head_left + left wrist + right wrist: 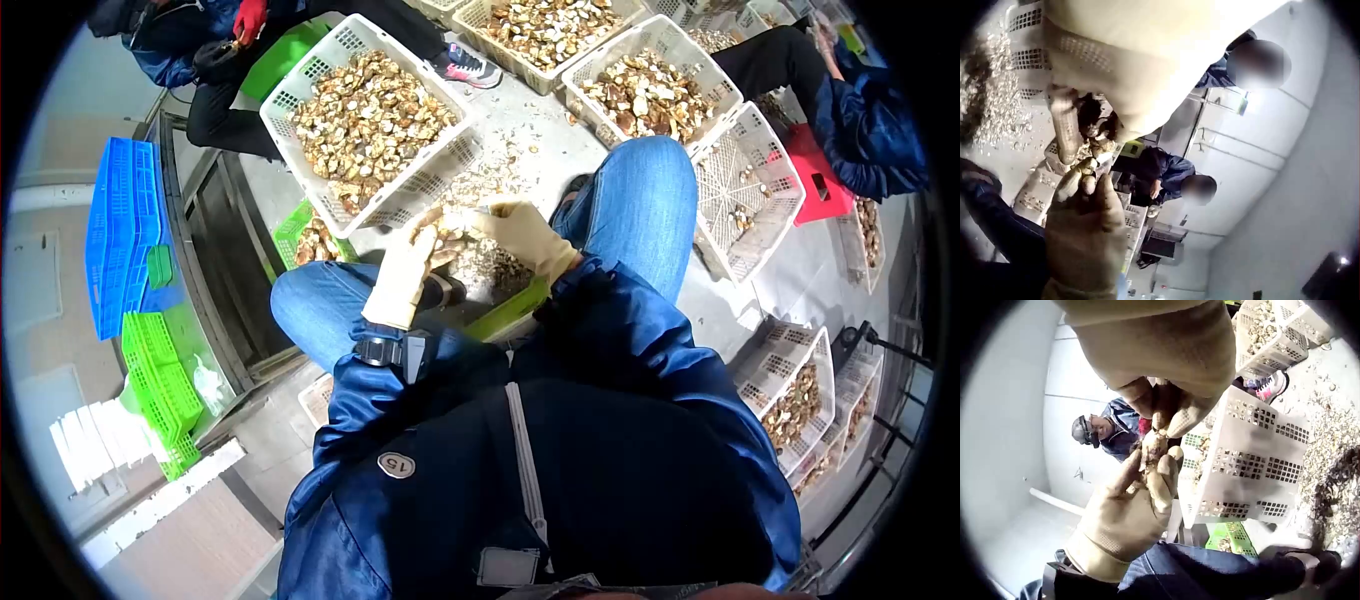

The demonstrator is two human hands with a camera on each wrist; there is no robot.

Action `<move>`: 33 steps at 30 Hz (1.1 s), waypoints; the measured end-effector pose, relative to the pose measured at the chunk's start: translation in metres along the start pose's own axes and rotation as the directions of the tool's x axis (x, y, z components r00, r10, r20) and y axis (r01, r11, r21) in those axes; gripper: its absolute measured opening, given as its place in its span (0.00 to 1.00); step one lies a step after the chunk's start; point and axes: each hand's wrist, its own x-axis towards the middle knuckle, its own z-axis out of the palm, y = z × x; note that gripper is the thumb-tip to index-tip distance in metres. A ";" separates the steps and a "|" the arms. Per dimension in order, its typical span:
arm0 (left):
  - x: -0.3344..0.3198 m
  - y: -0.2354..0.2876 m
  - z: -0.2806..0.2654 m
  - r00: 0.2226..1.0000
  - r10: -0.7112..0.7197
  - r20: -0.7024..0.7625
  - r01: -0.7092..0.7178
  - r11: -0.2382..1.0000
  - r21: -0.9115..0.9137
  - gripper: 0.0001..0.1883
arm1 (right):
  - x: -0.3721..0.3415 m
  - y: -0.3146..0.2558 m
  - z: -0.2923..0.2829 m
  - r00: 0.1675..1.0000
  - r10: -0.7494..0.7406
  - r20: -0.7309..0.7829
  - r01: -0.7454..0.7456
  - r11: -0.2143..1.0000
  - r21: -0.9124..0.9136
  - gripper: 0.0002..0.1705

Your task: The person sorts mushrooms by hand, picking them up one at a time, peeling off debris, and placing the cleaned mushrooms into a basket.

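Note:
Both hands wear cream gloves and meet in front of the seated person's knees. The left hand (398, 275) grips a pale brown-and-white mushroom (1154, 450) between thumb and fingers. Opposite it, the right hand (530, 240) has its fingers curled, with thumb and fingertips pinching at the mushroom's other end. In the right wrist view the right glove (1166, 362) is above and the left glove (1125, 519) below. The right glove (1085, 231) also shows low in the left wrist view. Fingers partly cover the mushroom.
A white crate (425, 180) heaped with mushrooms stands just ahead, with a green basket (287, 235) beside it. Pale scraps (490, 180) litter the floor. More white crates (745, 200) stand to the right. Other people sit at both sides; blue crates (120, 235) stand left.

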 end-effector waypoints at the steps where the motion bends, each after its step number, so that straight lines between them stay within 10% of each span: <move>1: 0.004 -0.007 -0.010 0.998 -0.050 0.040 0.054 0.993 -0.107 0.23 | 0.000 0.002 0.002 0.990 -0.140 -0.010 0.140 0.989 0.046 0.16; 16: 0.011 -0.011 -0.017 0.985 -0.168 0.029 0.170 0.960 -0.221 0.17 | -0.007 -0.015 0.006 0.917 -0.391 0.075 0.399 0.905 -0.146 0.17; 27: 0.007 -0.004 -0.001 0.996 -0.044 -0.073 0.064 0.955 0.290 0.17 | 0.000 -0.001 0.012 0.917 -0.396 0.044 0.398 0.914 -0.083 0.18; 30: 0.005 -0.008 -0.011 0.984 -0.178 -0.013 0.173 0.971 -0.163 0.17 | -0.004 -0.002 0.003 0.945 -0.327 0.002 0.326 0.944 -0.047 0.20; 33: 0.003 -0.001 -0.004 0.964 -0.259 -0.061 0.243 0.951 -0.193 0.18 | -0.007 -0.004 0.006 0.946 -0.323 0.008 0.323 0.946 0.004 0.21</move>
